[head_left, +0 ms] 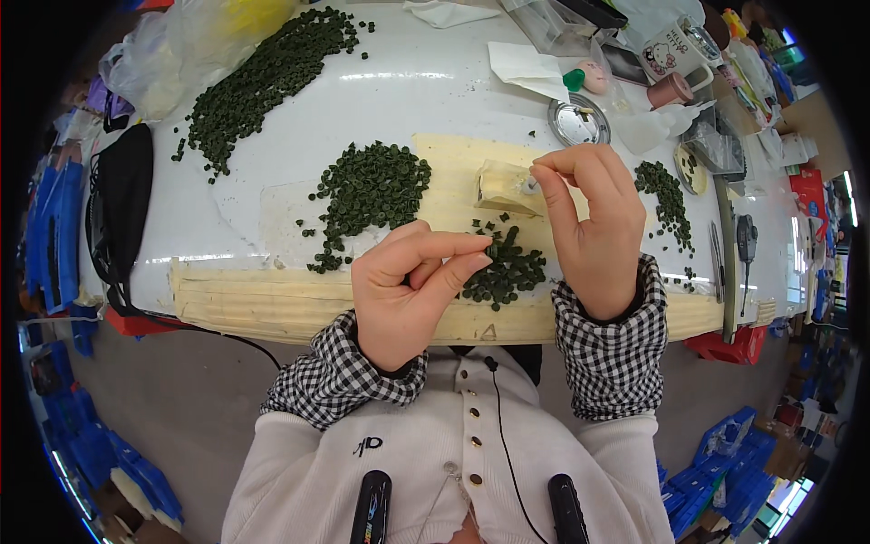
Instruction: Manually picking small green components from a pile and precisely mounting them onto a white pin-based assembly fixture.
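My left hand [408,290] is closed in a pinch over the near pile of small dark green pieces [512,272]. Whatever sits between its thumb and forefinger is too small to make out. My right hand [598,227] also pinches, its fingertips at the right end of a small block wrapped in yellowish tape [497,189]. What those fingertips hold is not clear; something pale and translucent shows beside them. The block stands on a tape-covered patch of the white table [435,100]. A larger heap of green pieces [376,186] lies left of it.
A long green heap [272,82] spreads across the far left, near plastic bags [163,63]. At the right are a smaller heap [666,204], a round metal lid [578,121], a white mug [675,54] and tweezers [717,258]. Yellowish tape covers the front edge [254,299].
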Available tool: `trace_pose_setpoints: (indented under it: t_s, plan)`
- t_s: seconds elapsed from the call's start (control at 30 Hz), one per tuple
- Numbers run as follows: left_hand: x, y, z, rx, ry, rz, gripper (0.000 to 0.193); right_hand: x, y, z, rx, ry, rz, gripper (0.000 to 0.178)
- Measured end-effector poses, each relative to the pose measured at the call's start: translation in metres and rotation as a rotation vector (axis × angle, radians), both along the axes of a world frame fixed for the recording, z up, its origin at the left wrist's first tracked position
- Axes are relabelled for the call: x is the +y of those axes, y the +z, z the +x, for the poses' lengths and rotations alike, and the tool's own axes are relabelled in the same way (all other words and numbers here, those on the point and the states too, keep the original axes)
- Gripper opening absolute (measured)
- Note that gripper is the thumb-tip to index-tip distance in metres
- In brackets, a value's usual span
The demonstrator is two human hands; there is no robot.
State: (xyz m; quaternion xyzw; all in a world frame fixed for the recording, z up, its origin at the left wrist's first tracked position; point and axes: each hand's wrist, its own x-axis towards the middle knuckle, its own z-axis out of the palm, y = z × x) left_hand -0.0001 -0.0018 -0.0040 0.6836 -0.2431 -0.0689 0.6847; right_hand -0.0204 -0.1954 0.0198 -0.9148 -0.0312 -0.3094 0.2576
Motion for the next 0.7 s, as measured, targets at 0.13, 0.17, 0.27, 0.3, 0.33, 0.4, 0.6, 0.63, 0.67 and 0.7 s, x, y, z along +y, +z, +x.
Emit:
trace_pose_setpoints:
  t_s: [0.13, 0.17, 0.27, 0.3, 0.33, 0.4, 0.6, 0.63, 0.67, 0.7]
  plan:
    - [0.0, -0.001, 0.0, 0.006, 0.008, -0.004, 0.021, 0.009, 0.01, -0.013, -0.013, -0.066, 0.055, 0.018]
    - [0.0, -0.002, 0.0, 0.006, 0.014, -0.005, 0.021, 0.013, 0.015, -0.022, 0.0, -0.049, 0.113, 0.021]
    - [0.001, -0.003, 0.0, 0.011, 0.025, -0.018, 0.022, 0.024, 0.014, -0.047, 0.103, 0.079, 0.25, 0.027]
    - [0.001, -0.002, 0.0, 0.012, 0.022, -0.009, 0.022, 0.028, 0.01, -0.053, 0.122, 0.123, 0.298, 0.029]
    - [0.0, -0.001, 0.0, 0.014, 0.019, 0.0, 0.022, 0.031, 0.006, -0.056, 0.141, 0.168, 0.346, 0.031]
    - [-0.001, -0.001, 0.0, 0.017, 0.021, 0.003, 0.021, 0.036, 0.0, -0.057, 0.145, 0.193, 0.381, 0.033]
    - [0.0, 0.0, -0.001, 0.036, 0.017, 0.022, 0.02, 0.038, -0.011, -0.058, 0.152, 0.232, 0.427, 0.037]
    - [-0.001, -0.002, 0.0, 0.017, 0.02, 0.017, 0.02, 0.038, -0.012, -0.058, 0.152, 0.234, 0.426, 0.037]
    - [-0.001, -0.004, 0.001, -0.001, 0.022, 0.013, 0.021, 0.037, -0.012, -0.058, 0.146, 0.238, 0.41, 0.037]
    - [-0.001, -0.004, 0.001, -0.024, 0.025, 0.025, 0.021, 0.037, -0.012, -0.058, 0.142, 0.239, 0.393, 0.037]
